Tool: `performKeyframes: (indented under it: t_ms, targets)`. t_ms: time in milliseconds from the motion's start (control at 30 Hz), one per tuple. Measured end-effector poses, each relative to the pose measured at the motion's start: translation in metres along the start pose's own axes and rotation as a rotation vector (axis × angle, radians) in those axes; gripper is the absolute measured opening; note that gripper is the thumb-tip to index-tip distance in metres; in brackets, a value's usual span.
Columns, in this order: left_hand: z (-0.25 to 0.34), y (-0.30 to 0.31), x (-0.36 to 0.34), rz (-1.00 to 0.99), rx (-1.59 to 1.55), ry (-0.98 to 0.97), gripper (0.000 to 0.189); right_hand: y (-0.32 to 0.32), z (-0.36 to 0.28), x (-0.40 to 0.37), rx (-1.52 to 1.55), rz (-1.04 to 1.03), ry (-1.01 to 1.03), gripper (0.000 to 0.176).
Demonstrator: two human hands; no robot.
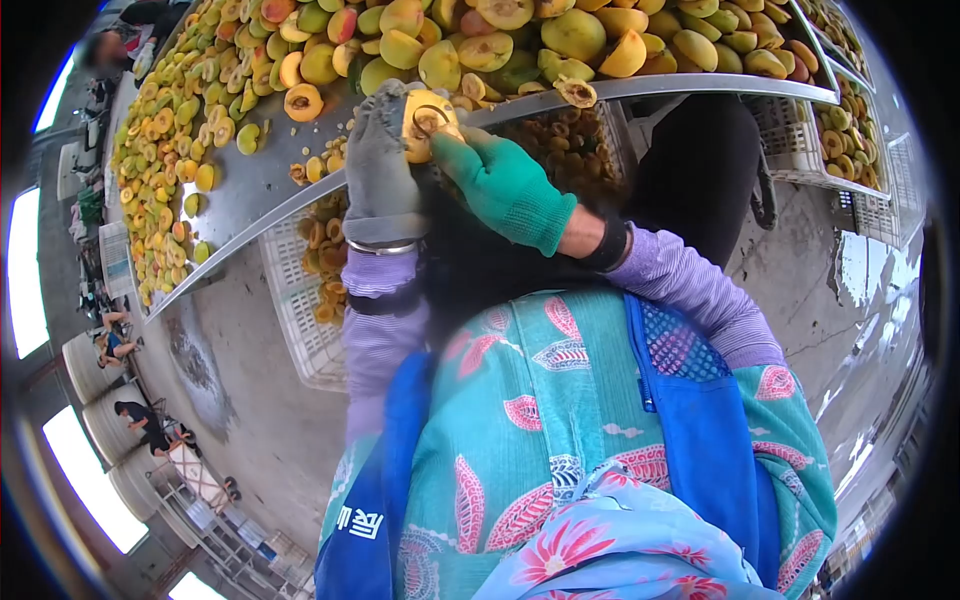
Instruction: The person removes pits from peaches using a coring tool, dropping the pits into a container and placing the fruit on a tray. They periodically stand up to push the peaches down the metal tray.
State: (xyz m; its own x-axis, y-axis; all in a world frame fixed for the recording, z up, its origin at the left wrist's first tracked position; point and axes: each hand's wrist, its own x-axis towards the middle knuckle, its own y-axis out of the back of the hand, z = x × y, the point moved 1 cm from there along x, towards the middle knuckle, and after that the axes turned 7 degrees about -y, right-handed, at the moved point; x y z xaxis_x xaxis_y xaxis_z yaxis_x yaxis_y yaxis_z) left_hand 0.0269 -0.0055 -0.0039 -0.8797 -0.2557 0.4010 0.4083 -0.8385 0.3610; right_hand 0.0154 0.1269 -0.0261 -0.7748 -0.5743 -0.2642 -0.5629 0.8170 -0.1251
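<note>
My left hand (382, 165), in a grey glove, is closed around a yellow peach half (416, 128) at the edge of the metal table. The cut face of the peach is turned up toward me. My right hand (508, 190), in a green glove, meets it from the right with its fingers bent in against the fruit. A thin dark curved loop (432, 112) shows on the cut face, like the end of a small pitting tool; its handle is hidden in my right hand. Piled peaches (480, 50), whole and halved, lie just beyond both hands.
The metal table (265, 185) slopes across the top, its raised rim close to my hands. White plastic crates (300, 300) with peach pieces stand below it, and more crates (795, 140) are at the right. Other people (150, 425) sit at the far left. The concrete floor has wet patches.
</note>
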Motion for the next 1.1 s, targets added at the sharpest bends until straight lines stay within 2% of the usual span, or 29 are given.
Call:
performKeyframes:
  t_ms: [67, 133, 267, 367, 433, 467, 533, 567, 600, 633, 667, 700, 733, 767, 800, 900, 933, 1033, 1067, 1100]
  targets:
    - [-0.002, -0.003, 0.0, 0.014, 0.012, 0.037, 0.03, 0.002, 0.001, 0.002, -0.054, -0.007, -0.081, 0.044]
    - [-0.006, -0.005, 0.001, 0.043, -0.034, 0.06, 0.028, 0.003, 0.0, 0.001, 0.001, 0.004, -0.044, 0.044]
    - [0.006, -0.008, 0.006, 0.116, -0.069, 0.085, 0.025, -0.003, 0.002, 0.0, 0.016, 0.08, 0.148, 0.044]
    - [0.014, -0.018, 0.011, 0.196, -0.147, 0.119, 0.025, -0.001, -0.013, -0.01, 0.256, -0.099, -0.239, 0.045]
    - [0.026, -0.02, 0.01, 0.203, -0.131, 0.085, 0.025, 0.011, -0.036, -0.014, 0.308, -0.21, -0.333, 0.046]
    - [0.025, -0.018, 0.012, 0.134, -0.151, 0.058, 0.025, 0.014, -0.04, -0.017, 0.335, -0.272, -0.386, 0.046]
    - [0.023, -0.013, 0.018, -0.003, -0.185, 0.003, 0.024, 0.015, -0.026, -0.006, 0.223, -0.248, -0.285, 0.046]
    - [0.026, -0.011, 0.019, -0.02, -0.32, 0.18, 0.025, 0.016, -0.024, -0.002, 0.165, -0.233, -0.23, 0.046]
    - [0.034, -0.01, 0.022, -0.031, -0.458, 0.351, 0.026, 0.015, -0.021, -0.014, 0.233, -0.255, -0.21, 0.045]
    - [0.038, -0.009, 0.024, -0.046, -0.594, 0.522, 0.027, 0.002, -0.03, -0.022, 0.316, -0.145, -0.342, 0.047]
    - [0.03, -0.015, 0.025, -0.052, -0.392, 0.3, 0.028, -0.003, -0.025, -0.02, 0.639, -0.376, -0.428, 0.047]
    - [0.026, -0.015, 0.03, -0.101, -0.163, 0.229, 0.023, -0.004, -0.023, -0.012, 0.956, -0.612, -0.496, 0.047]
    - [0.023, -0.015, 0.034, -0.148, 0.064, 0.155, 0.02, 0.003, -0.022, -0.004, 0.983, -0.639, -0.521, 0.047]
    - [0.013, -0.012, 0.038, -0.312, 0.345, -0.176, 0.02, 0.011, -0.019, -0.001, 1.015, -0.662, -0.557, 0.047]
    - [0.003, -0.008, 0.042, -0.368, 0.609, -0.543, 0.02, 0.017, -0.018, 0.0, 0.777, -0.628, -0.487, 0.043]
    - [0.007, -0.018, 0.055, -0.542, 0.012, 0.186, 0.02, 0.003, -0.027, -0.01, 0.886, -0.429, -0.533, 0.045]
    - [0.011, -0.024, 0.056, -0.438, 0.015, 0.168, 0.02, 0.001, -0.027, -0.006, 1.034, -0.469, -0.481, 0.041]
    - [0.015, -0.04, 0.06, 0.02, -0.33, 0.189, 0.029, 0.009, -0.048, -0.002, 0.794, -0.341, -0.361, 0.041]
    - [0.009, -0.039, 0.061, 0.037, -0.242, 0.143, 0.031, 0.017, -0.035, 0.009, 0.483, -0.34, -0.353, 0.041]
    - [0.008, -0.035, 0.064, -0.086, -0.002, -0.047, 0.024, 0.015, -0.032, 0.009, 0.6, -0.344, -0.362, 0.041]
